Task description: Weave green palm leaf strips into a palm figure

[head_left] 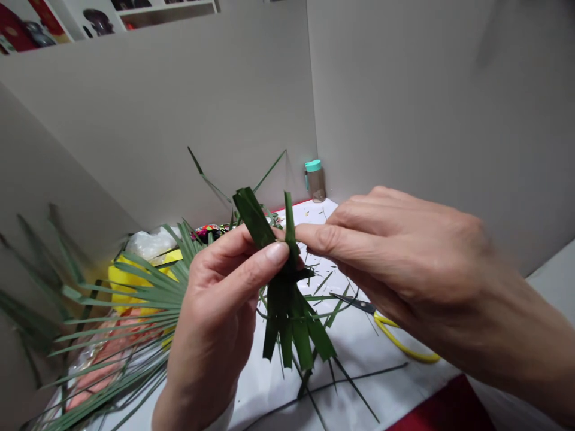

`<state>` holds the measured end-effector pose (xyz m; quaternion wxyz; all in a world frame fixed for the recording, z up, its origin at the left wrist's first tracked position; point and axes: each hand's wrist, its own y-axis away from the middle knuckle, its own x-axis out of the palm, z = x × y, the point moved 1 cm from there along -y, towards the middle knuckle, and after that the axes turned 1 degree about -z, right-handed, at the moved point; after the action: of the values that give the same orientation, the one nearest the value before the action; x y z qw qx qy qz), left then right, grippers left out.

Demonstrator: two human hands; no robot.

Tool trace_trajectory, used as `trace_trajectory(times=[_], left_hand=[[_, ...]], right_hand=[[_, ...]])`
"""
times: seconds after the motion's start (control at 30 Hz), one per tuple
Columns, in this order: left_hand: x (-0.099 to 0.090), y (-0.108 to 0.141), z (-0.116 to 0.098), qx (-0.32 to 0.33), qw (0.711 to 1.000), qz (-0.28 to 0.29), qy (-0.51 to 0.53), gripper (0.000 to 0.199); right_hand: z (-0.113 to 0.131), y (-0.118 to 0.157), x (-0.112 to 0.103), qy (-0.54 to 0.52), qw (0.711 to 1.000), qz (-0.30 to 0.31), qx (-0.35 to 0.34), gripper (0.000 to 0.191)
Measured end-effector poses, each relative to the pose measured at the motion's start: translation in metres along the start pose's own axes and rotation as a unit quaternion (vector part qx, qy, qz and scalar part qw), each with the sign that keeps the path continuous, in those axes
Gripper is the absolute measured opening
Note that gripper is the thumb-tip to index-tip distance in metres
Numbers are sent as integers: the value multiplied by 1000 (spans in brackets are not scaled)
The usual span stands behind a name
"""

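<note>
Between my hands, above the white table, is a dark green woven palm-leaf piece with cut strips fanning out at its lower end. My left hand grips its upper part, thumb pressed across the front and a wide folded strip rising beside it. My right hand reaches in from the right with its fingers closed at a narrow upright leaf strip. The right fingertips are partly hidden behind that strip. Scissors with yellow handles lie on the table below my right hand.
A large fan palm leaf spreads at the left, over a yellow bag and pink packaging. Leaf scraps litter the white table covering. A bottle with a turquoise lid stands in the back corner. Grey walls enclose the table.
</note>
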<state>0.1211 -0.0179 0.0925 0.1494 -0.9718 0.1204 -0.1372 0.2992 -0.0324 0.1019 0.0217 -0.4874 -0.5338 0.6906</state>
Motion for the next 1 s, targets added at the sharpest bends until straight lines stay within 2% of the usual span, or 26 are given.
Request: trace_trajectory(times=[0.13, 0.23, 0.33, 0.43, 0.57, 0.73, 0.87, 1.0], left_hand=[[1, 0, 0, 1, 1000, 4, -2, 15], [2, -1, 0, 0, 1000, 7, -6, 18], [2, -1, 0, -2, 1000, 14, -13, 16], [0, 0, 2, -1, 1000, 15, -24, 14], [-2, -1, 3, -8, 1000, 11, -28, 12], [0, 0, 0, 8, 1000, -9, -12, 9], [0, 0, 0, 12, 1000, -9, -16, 9], [-2, -2, 1, 8, 1000, -19, -18, 4]], right_hand=[[4, -2, -1, -8, 999, -36, -10, 16], [6, 0, -2, -30, 997, -53, 40, 2], [8, 1, -1, -54, 991, -92, 75, 17], [9, 0, 0, -61, 990, -114, 53, 23], [7, -2, 3, -77, 994, -75, 29, 10], [1, 0, 4, -74, 992, -102, 13, 14], [0, 2, 1, -72, 994, -74, 23, 13], [2, 2, -1, -50, 995, -85, 9, 14]])
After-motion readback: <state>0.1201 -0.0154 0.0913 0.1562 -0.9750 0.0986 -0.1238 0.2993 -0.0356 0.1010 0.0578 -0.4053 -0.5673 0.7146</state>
